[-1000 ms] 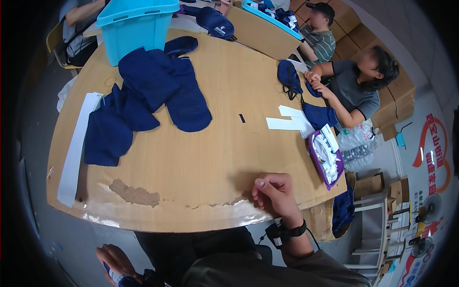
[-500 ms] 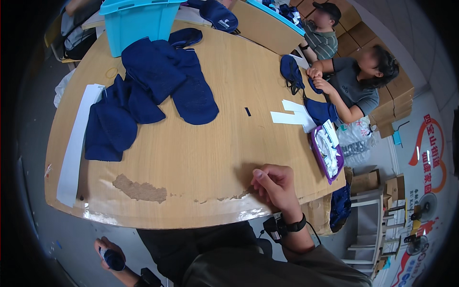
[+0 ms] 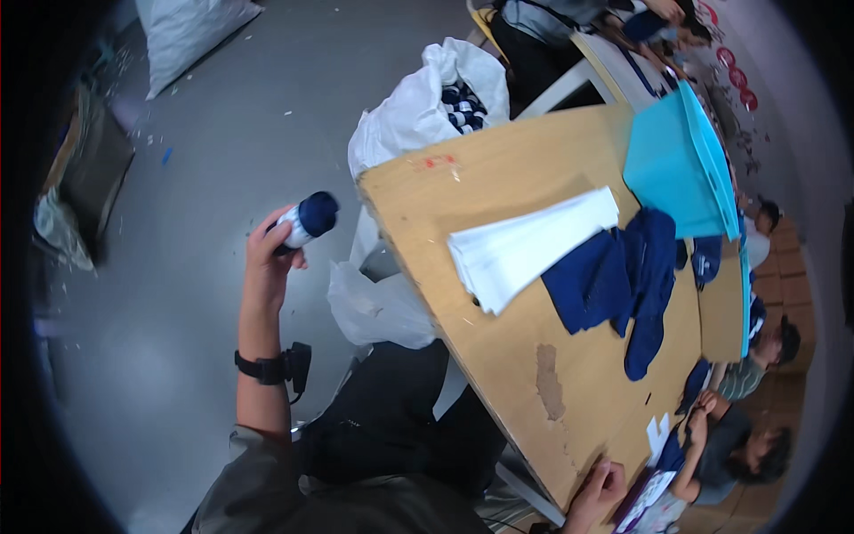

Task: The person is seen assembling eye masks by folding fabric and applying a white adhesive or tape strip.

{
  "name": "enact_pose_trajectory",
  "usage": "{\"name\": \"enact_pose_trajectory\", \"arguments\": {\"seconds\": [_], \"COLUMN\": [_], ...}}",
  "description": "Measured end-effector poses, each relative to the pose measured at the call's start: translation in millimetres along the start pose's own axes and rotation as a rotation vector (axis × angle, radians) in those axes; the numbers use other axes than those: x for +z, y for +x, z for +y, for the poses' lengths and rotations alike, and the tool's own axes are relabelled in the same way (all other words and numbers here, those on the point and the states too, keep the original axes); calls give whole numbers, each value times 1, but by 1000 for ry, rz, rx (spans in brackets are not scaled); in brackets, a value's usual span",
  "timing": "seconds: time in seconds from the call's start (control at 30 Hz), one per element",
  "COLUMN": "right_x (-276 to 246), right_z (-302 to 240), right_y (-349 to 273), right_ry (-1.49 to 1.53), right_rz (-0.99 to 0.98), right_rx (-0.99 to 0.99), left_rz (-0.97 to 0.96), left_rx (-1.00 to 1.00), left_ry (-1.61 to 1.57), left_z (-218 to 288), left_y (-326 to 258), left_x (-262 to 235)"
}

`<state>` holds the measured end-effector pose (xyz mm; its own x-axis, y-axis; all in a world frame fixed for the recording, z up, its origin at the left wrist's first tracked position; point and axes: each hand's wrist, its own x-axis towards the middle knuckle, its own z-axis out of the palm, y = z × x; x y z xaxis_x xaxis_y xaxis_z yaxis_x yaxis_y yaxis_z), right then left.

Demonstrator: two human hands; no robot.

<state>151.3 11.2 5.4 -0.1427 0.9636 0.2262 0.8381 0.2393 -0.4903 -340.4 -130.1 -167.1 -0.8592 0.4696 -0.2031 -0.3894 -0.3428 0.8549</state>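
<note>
Out over the floor, left of the table, my left hand [image 3: 265,245] is closed around a rolled navy cloth [image 3: 318,214] with a white paper band about its middle. My right hand [image 3: 601,488] rests by the near edge of the wooden table [image 3: 498,365], its fingers curled in and nothing visible in them. A stack of long white paper strips [image 3: 525,249] lies on the tabletop. Beside it are several flat navy cloth pieces [image 3: 596,280], partly overlapping.
An open white sack [image 3: 391,133] holding several banded navy rolls [image 3: 463,109] stands by the table's far left corner. A thin plastic bag [image 3: 378,307] hangs at the table's side. A turquoise bin [image 3: 680,169] stands at the back. Co-workers [image 3: 725,445] sit along the right side.
My view has turned to the left. My left hand, with the rolled navy cloth, has come up and away from the table over the floor. My right hand stays curled at the table edge.
</note>
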Motion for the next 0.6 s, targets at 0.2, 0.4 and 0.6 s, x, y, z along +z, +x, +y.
{"name": "enact_pose_trajectory", "arguments": {"seconds": [0.2, 0.4, 0.6], "right_x": [8, 7, 8], "right_z": [-7, -17, -24], "right_y": [4, 8, -2], "right_ry": [-79, -163, -120], "right_rz": [47, 68, 85], "right_rx": [-45, 19, 79], "left_rz": [-54, -185, -52], "left_rx": [52, 40, -524], "left_ry": [117, 81, -159], "left_z": [14, 32, -44], "left_y": [31, 99, 176], "left_x": [32, 66, 81]}}
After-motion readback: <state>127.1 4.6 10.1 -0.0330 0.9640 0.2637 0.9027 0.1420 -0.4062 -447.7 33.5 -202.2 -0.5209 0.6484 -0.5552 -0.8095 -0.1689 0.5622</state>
